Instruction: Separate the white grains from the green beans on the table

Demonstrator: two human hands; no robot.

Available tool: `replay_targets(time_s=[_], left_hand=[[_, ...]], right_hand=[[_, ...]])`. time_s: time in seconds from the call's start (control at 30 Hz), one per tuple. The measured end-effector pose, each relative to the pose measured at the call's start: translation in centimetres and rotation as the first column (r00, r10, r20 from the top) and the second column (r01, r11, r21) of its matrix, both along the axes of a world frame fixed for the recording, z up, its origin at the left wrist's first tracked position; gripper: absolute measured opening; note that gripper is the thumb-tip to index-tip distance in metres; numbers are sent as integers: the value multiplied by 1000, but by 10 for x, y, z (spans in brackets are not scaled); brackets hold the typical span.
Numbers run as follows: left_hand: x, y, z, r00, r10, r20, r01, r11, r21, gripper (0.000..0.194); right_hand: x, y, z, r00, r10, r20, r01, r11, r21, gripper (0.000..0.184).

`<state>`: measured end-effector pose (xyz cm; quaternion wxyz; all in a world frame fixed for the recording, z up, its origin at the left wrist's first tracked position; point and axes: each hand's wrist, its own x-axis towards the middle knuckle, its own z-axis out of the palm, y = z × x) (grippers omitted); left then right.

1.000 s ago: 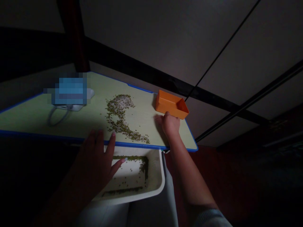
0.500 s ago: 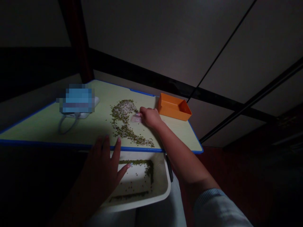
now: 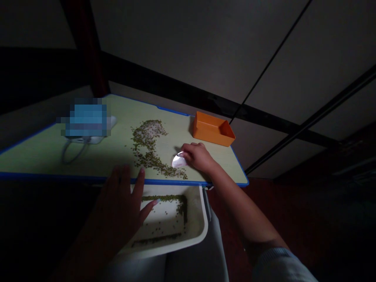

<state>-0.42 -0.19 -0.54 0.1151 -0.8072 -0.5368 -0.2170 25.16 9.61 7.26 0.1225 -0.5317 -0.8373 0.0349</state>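
Between the fingers of my right hand [image 3: 197,156] is a thin, pale, see-through piece with a rounded edge [image 3: 178,160], catching the light just above the table. It is right of the trail of small green beans [image 3: 149,156]. A heap of whitish grains mixed with green beans [image 3: 149,130] lies further back. My left hand [image 3: 125,196] rests with spread fingers at the table's near edge, its thumb over a white tub [image 3: 202,231]. More green beans lie in the tub, mostly along its sides.
An orange open box [image 3: 213,135] stands at the back right of the pale, blue-edged table [image 3: 117,113]. At the left are a blurred-out device [image 3: 88,119] and a looped cable [image 3: 66,154]. Behind rises a panelled wall [image 3: 182,47].
My right hand has moved toward the near edge and slightly right, carrying the thin piece away from the heap. The left hand stays at the table edge; the whole view has shifted slightly.
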Motion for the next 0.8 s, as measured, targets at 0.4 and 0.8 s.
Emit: replay_targets(time_s=[0.4, 0.8], left_hand=[[0, -1, 6, 999, -10, 35, 12, 998, -55, 76], [-2, 1, 6, 999, -34, -4, 34, 999, -22, 78]], right_hand=[[38, -29, -5, 995, -43, -85, 40, 998, -39, 11], [66, -44, -12, 871, -128, -474, 133, 991, -24, 14]])
